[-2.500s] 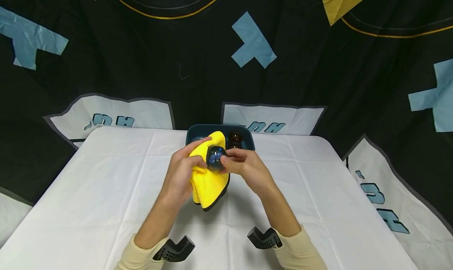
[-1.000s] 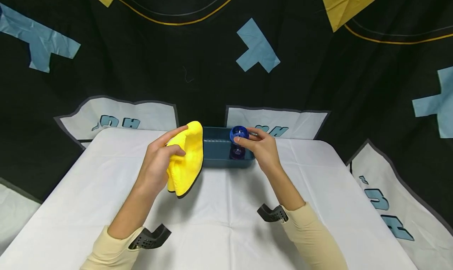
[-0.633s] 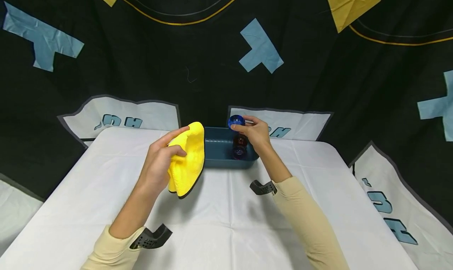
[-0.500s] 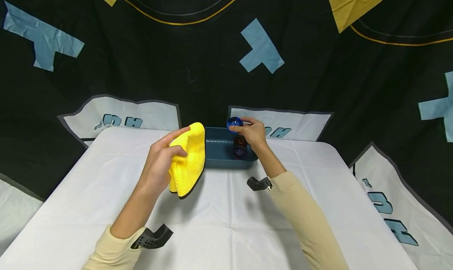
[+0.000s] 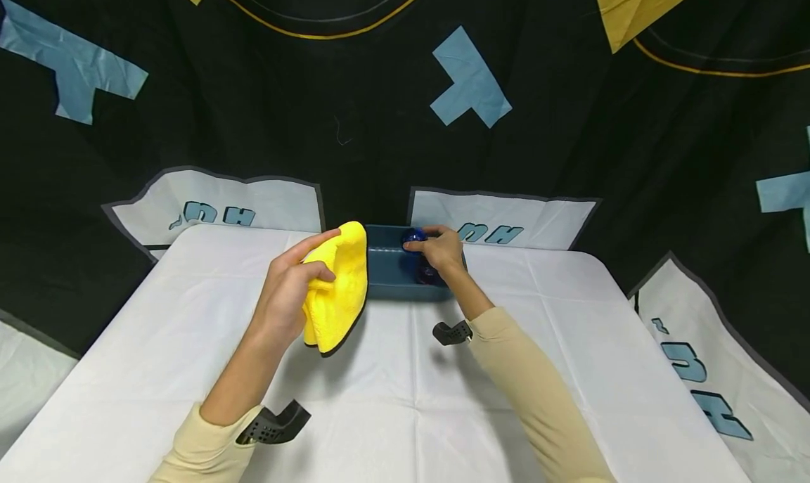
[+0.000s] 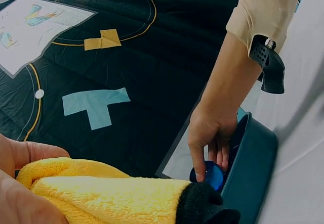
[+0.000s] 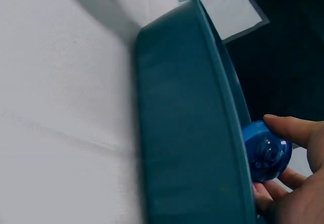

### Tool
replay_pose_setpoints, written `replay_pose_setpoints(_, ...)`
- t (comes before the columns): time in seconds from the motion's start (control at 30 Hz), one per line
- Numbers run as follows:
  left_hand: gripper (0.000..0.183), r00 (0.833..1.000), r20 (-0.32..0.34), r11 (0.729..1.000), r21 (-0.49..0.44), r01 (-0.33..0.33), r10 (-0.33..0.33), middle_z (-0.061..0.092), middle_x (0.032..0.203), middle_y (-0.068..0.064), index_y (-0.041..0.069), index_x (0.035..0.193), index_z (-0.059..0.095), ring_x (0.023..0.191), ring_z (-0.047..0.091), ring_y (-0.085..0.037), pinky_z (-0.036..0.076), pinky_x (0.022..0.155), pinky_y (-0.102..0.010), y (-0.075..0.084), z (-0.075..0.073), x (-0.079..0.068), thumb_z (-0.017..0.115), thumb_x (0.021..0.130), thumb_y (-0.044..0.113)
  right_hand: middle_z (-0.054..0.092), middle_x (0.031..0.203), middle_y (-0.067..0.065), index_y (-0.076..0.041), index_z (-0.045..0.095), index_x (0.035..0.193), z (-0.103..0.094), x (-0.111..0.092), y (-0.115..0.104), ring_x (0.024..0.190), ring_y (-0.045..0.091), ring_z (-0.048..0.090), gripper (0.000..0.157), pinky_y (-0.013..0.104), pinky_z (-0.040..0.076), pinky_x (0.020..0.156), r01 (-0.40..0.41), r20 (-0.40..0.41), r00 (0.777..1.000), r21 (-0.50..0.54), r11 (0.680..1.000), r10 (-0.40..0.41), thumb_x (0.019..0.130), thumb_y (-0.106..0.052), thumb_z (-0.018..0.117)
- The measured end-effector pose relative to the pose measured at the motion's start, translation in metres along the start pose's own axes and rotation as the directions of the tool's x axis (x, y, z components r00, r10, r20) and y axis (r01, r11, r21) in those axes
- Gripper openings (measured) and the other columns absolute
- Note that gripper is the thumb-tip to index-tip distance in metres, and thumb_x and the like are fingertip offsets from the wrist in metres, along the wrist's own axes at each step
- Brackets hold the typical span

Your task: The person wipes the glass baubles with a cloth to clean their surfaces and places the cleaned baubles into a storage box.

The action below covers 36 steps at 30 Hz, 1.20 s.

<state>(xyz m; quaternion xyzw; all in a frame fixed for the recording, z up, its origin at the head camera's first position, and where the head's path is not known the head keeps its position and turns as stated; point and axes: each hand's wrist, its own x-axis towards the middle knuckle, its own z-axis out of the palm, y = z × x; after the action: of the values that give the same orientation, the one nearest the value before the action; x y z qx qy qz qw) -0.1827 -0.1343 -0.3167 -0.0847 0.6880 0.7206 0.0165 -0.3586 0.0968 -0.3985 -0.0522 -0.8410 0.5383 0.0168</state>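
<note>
My left hand [image 5: 285, 282] holds a yellow microfiber cloth [image 5: 338, 293] with a dark edge, left of the dark teal bin [image 5: 399, 291]. The cloth [image 6: 116, 198] fills the bottom of the left wrist view. With thumb and fingers my right hand [image 5: 443, 249] grips a clear blue ball [image 5: 413, 238] at the far side of the bin's opening. In the right wrist view the blue ball [image 7: 267, 151] shows just beyond the bin's rim. A darker ball [image 5: 427, 272] lies in the right part of the bin, partly hidden by my right hand.
The bin stands at the far edge of a table with a white cloth [image 5: 354, 413]. Behind hangs a black sheet [image 5: 285, 117] with blue and yellow tape patches. Black wrist cameras [image 5: 275, 425] sit on both cuffs.
Earlier, both hands were together with the ball against the yellow cloth. They have since parted; my right hand carried the ball over the bin and has just lowered it. The left hand stays nearly still lately.
</note>
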Motion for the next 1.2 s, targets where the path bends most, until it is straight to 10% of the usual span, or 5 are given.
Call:
replay_pose_setpoints(0.3,0.062,1.0,-0.003,1.0,-0.003,0.007,-0.007,0.041,0.152,-0.002,0.033,0.144,0.057,0.129,0.044,-0.029,0.048,0.095,-0.04,0.0,0.0,-0.001,0.051,0.087,0.007,0.07,0.124,0.019,-0.008,0.069,0.124,0.007,-0.001,0.008,0.13,0.037,0.042,0.057,0.047,0.047,0.103,0.085,-0.031,0.995,-0.169,0.982,-0.092,0.073,-0.025,0.09)
replay_pose_setpoints(1.2,0.063,1.0,-0.024,1.0,0.011,0.003,-0.003,0.04,0.152,-0.001,0.032,0.144,0.056,0.129,0.043,-0.029,0.047,0.097,-0.041,-0.002,-0.003,-0.003,0.051,0.087,0.007,0.07,0.115,0.016,-0.009,0.072,0.123,0.015,-0.005,0.018,0.118,0.035,0.049,0.052,0.049,0.041,0.105,0.128,0.039,0.992,-0.325,0.937,-0.122,0.075,-0.023,0.089)
